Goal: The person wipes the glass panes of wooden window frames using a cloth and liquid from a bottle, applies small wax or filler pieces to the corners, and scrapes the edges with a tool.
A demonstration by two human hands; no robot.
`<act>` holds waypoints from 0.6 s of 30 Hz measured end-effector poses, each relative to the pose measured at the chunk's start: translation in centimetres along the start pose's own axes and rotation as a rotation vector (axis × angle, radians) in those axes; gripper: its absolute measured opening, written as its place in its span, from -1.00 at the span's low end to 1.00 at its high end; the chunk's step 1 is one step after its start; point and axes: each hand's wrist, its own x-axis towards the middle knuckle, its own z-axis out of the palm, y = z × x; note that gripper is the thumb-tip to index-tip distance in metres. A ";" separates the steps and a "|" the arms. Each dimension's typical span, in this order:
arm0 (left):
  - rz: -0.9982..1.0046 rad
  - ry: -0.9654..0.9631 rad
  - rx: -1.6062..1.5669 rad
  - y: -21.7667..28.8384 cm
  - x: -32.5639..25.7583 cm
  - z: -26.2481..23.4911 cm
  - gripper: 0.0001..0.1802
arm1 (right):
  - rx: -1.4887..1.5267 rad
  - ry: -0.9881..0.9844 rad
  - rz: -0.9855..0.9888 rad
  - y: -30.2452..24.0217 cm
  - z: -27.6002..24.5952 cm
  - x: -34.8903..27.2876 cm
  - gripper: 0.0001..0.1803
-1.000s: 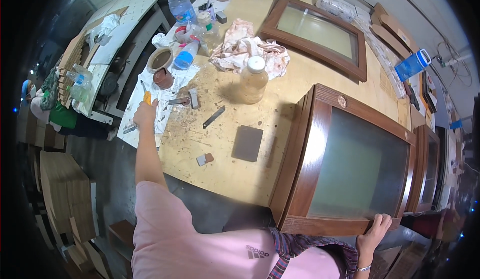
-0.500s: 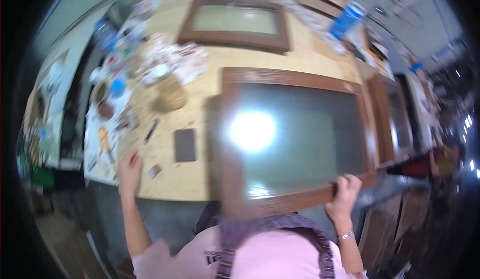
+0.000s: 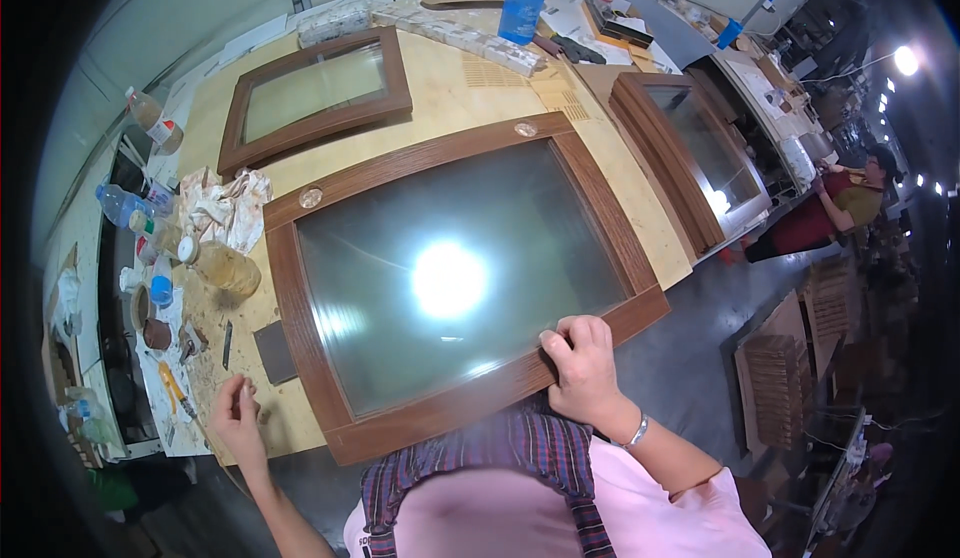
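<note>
Gripping the near edge of the large glass door [image 3: 460, 278], the right hand [image 3: 583, 368] is clamped there seemingly to steady it, since the frame reaches past the near edge of the tabletop [image 3: 445, 106]. That door takes up the middle, close to the person, probably so its face is within reach. The left hand [image 3: 240, 420] is apart from it, near the left corner, fingers curled; whether they meet or pinch anything, I cannot tell. Small things sit left, perhaps handy yet clear of the frame: one rag [image 3: 222, 213], one lidded jar [image 3: 228, 270], one dark pad [image 3: 273, 351], one yellow-handled tool [image 3: 172, 383]. Counting doors: one large, with two round recesses along its far side; one smaller door [image 3: 315, 98], far left; a stack of doors [image 3: 700, 163], right, number unclear. One blue bottle [image 3: 524, 3] stands far.
</note>
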 end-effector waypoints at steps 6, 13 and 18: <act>0.300 -0.114 0.031 7.5 -2.3 6.1 -0.76 | 0.362 -0.124 -0.139 3.0 -2.9 1.6 -0.54; 0.416 0.066 0.194 9.2 -0.4 6.5 -0.83 | 0.148 0.226 0.272 9.9 -5.8 3.5 -0.63; -0.003 0.412 0.132 -0.9 2.9 0.0 -0.83 | 0.314 0.073 0.424 14.6 -2.7 1.7 -0.49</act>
